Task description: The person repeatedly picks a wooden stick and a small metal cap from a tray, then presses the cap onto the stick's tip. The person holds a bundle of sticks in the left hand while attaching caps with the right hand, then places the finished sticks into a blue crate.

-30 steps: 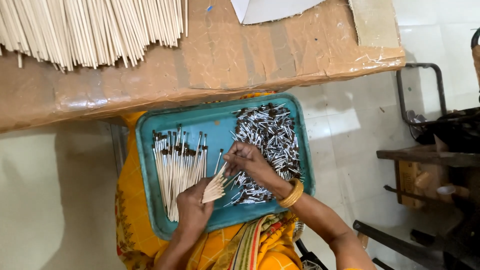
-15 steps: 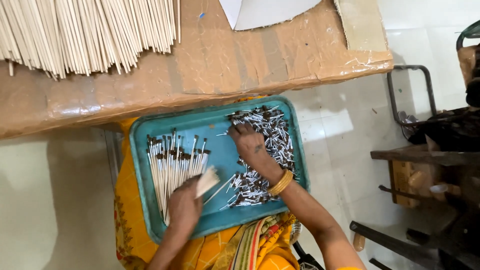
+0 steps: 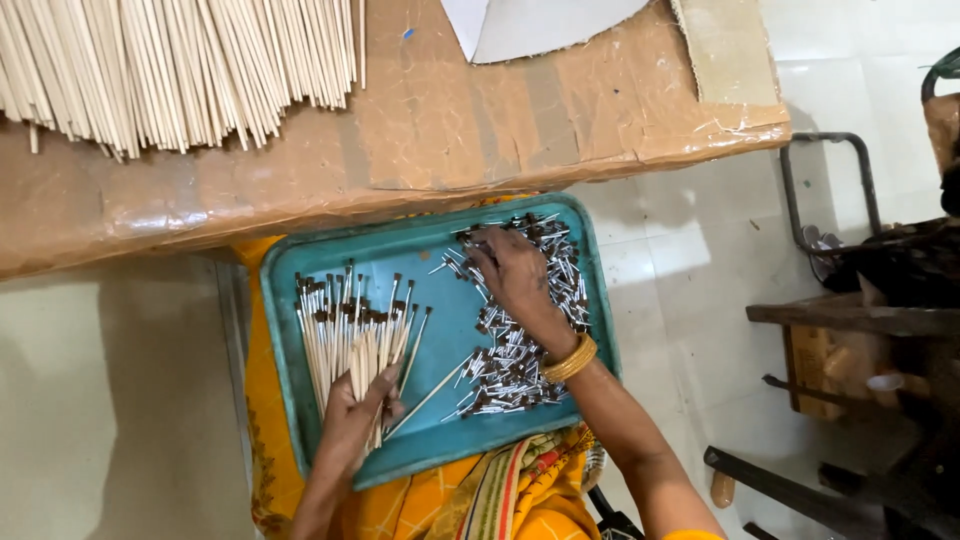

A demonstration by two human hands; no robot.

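My left hand [image 3: 355, 425] grips a bundle of sticks [image 3: 350, 335]; my right hand [image 3: 515, 275], fingers spread, rakes the caps [image 3: 520, 360] and could knock some off the tray [image 3: 440, 250]

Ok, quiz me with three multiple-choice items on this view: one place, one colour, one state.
1. Where do the small metal-and-dark parts lie?
A. right part of the tray
B. on the cardboard
C. on the floor

2. What colour is the tray?
A. red
B. teal
C. white

3. What is the left hand doing?
A. lying flat and empty
B. holding a bunch of pale sticks
C. gripping the bangle

A: the pile lies under the right hand.
B: the rim and floor are teal.
B: fingers wrap the sticks' lower ends.
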